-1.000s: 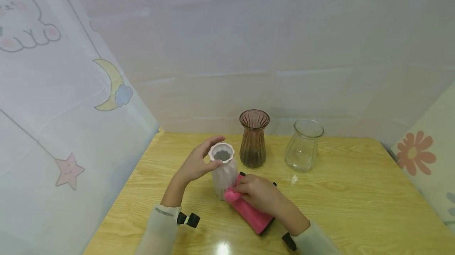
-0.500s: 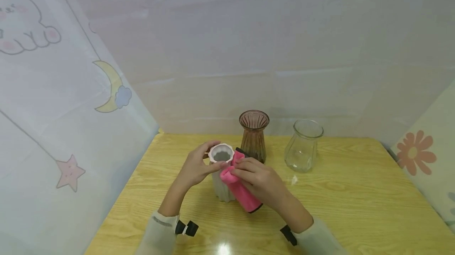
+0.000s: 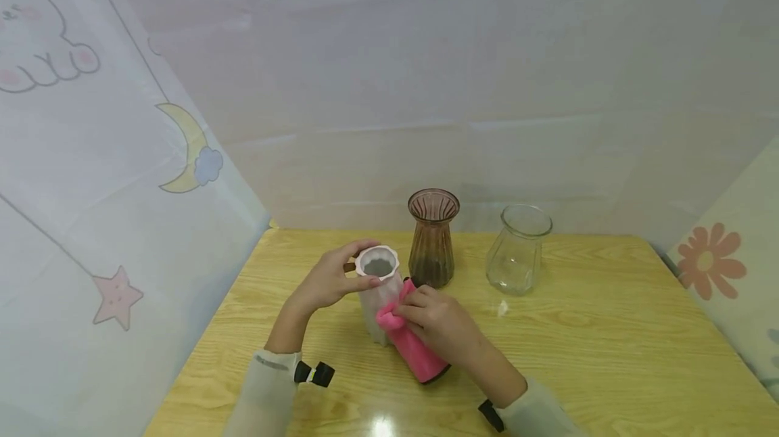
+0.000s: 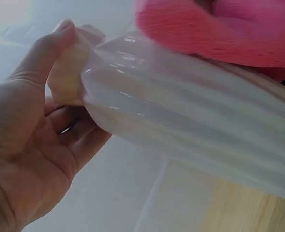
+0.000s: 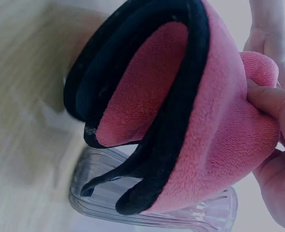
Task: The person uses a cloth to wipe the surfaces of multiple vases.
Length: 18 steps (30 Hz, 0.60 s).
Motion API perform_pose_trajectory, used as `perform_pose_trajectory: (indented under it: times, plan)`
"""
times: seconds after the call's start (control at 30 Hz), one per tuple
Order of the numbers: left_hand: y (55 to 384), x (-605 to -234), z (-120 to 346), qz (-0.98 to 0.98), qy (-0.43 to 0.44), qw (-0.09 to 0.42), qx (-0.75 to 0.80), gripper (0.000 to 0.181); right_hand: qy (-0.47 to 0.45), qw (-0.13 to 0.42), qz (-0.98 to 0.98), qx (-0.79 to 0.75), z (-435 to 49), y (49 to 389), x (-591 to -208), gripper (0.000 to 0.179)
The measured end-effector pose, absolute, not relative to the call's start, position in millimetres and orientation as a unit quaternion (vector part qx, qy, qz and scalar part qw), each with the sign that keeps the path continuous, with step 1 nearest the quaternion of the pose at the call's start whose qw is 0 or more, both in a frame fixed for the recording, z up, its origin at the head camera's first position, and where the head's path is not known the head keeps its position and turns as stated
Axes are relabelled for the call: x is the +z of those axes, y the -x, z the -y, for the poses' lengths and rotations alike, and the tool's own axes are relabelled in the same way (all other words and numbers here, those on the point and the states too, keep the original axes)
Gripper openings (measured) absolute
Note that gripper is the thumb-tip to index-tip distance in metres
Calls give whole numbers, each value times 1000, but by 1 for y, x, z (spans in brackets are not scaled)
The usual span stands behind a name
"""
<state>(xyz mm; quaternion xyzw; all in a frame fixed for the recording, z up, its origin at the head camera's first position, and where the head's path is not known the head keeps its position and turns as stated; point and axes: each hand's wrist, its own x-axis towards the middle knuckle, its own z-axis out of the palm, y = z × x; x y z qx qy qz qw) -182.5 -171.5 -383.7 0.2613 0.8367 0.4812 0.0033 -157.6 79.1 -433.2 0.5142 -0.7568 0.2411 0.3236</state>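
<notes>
Our left hand (image 3: 333, 278) grasps the white vase (image 3: 377, 305) near its mouth, thumb on one side of the rim and fingers round the other, while our right hand (image 3: 443, 323) pinches a bunched pink cloth (image 3: 420, 357) against the vase's side. From the head camera we look down into the vase's scalloped opening and find it standing near the middle of the wooden table (image 3: 608, 349), between the two hands. Behind it, that same camera gives us a brown fluted glass vase (image 3: 433, 247), with a clear glass vase (image 3: 514, 264) to the right of that, both upright and apart from each other. The left wrist camera shows us what the head camera cannot: the open palm side of the hand, fingers curving behind the neck, and the glossy vertical ribs running down the body, with the plush of the cloth lying along them. For the cloth's far side we turn to the right wrist camera, where it bends into a wide loop edged with black trim (image 5: 178, 113), and our thumb sinks into its fuzzy surface. Beyond the loop we catch ribbed glass (image 5: 101, 162), though we cannot tell which of the two glass vases it belongs to. Only the head camera takes in the pale wall covering (image 3: 487, 72), printed with a yellow moon (image 3: 191, 146) and an orange flower (image 3: 712, 261).
</notes>
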Motion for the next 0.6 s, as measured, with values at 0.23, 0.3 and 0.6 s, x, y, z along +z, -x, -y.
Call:
perform_pose_trajectory:
  times: [0.23,0.3,0.6]
  plan:
    - [192,-387,181,-783,-277,91,550,66,-512,279,788,199,-77,156,-455,11]
    - [194,-389,182,-776,-277,103,557,67,-513,250,798,194,-77,156,-460,8]
    - [185,-397,174,-801,-287,-14,526,69,-499,178,823,207,-87,151,-441,15]
